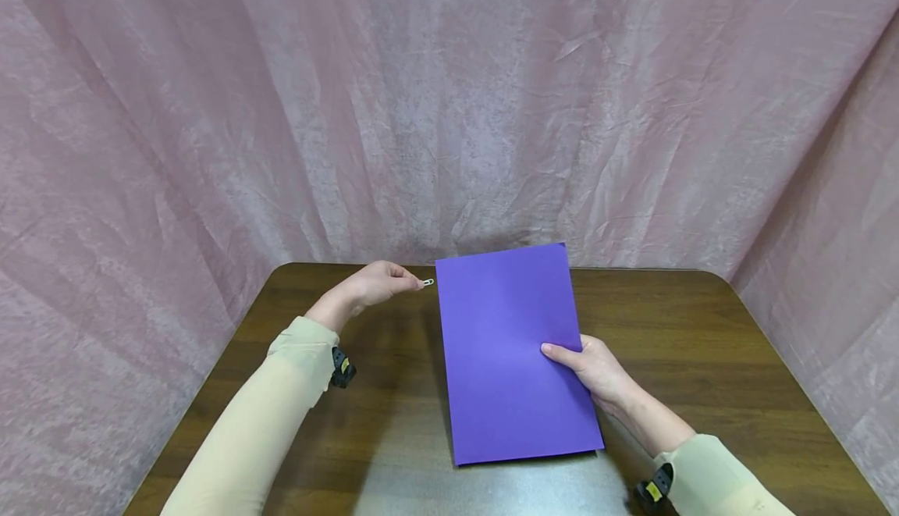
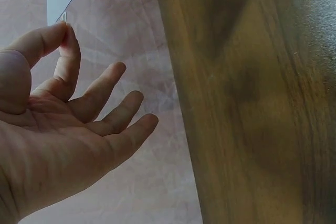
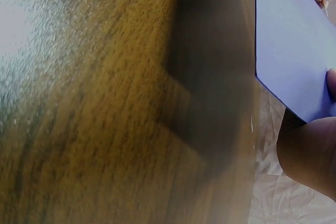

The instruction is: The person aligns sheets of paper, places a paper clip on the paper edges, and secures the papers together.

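My left hand (image 1: 372, 286) pinches a small pale paper clip (image 1: 428, 282) between thumb and index finger. In the left wrist view, the other fingers (image 2: 122, 113) spread loosely away, and the paper clip (image 2: 64, 18) pokes up from the fingertips beside a corner of the paper. A purple sheet of paper (image 1: 509, 360) is held up over the table, slightly tilted, its upper left edge just right of the clip. Gripping its right edge is my right hand (image 1: 600, 375), with the thumb across the front face and the other fingers hidden behind.
Below lies a brown wooden table (image 1: 702, 360) with rounded far corners. Pink velvety curtains (image 1: 449, 110) hang close behind it and along both sides. Light glares off the table's near middle, and shadows of the arms and paper fall across the wood.
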A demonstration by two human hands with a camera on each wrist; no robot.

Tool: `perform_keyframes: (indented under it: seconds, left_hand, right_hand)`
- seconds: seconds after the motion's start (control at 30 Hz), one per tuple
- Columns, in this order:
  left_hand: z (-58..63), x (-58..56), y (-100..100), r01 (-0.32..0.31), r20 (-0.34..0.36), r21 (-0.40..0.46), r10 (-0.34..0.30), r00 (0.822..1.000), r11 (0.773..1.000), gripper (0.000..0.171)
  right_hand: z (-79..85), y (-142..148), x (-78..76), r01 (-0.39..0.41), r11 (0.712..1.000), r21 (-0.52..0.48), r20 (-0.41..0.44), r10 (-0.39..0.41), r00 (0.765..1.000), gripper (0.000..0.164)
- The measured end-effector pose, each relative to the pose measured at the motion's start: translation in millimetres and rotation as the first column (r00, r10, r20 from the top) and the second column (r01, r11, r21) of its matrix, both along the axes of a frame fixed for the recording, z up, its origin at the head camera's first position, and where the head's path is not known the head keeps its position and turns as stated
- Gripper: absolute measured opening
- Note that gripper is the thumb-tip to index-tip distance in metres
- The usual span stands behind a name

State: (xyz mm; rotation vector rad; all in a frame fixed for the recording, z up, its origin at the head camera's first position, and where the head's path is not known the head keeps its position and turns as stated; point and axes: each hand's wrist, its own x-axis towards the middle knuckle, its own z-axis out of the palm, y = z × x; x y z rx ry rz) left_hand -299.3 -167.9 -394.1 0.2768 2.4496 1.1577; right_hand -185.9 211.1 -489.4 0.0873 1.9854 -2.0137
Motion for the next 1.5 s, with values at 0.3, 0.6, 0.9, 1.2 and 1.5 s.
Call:
perform_keyframes:
  seconds: [0.3, 0.6, 0.9, 1.2, 1.5]
  left_hand:
    - [2.0, -0.6, 2.3, -0.005, 0.003, -0.001, 0.005, 1.000, 1.000, 0.031]
    - [1.9, -1.1, 5.8, -0.007, 0.000, 0.010, 0.007, 1.000, 1.000, 0.027]
    - [0.5, -1.8, 7.4, -0.009, 0.001, 0.016, 0.009, 1.000, 1.000, 0.027]
    - [0.4, 0.5, 8.9, -0.012, 0.015, 0.025, 0.012, 1.000, 1.000, 0.028]
    - [-0.9, -0.4, 9.2, -0.010, 0.017, 0.026, 0.009, 1.000, 1.000, 0.028]
  right_hand:
    - [-2.3, 0.1, -1.3, -0.009, 1.000, 0.004, 0.005, 0.009, 1.000, 0.037]
    - [-2.0, -0.2, -2.1, -0.011, 1.000, 0.013, -0.001, 0.011, 1.000, 0.040]
    - [-0.6, -1.5, -1.1, -0.012, 1.000, 0.008, -0.002, 0.012, 1.000, 0.044]
    - [-3.2, -1.7, -0.7, -0.012, 1.000, 0.022, -0.004, 0.013, 1.000, 0.041]
    - [-2.2, -2.2, 0.1, -0.011, 1.000, 0.019, 0.000, 0.011, 1.000, 0.042]
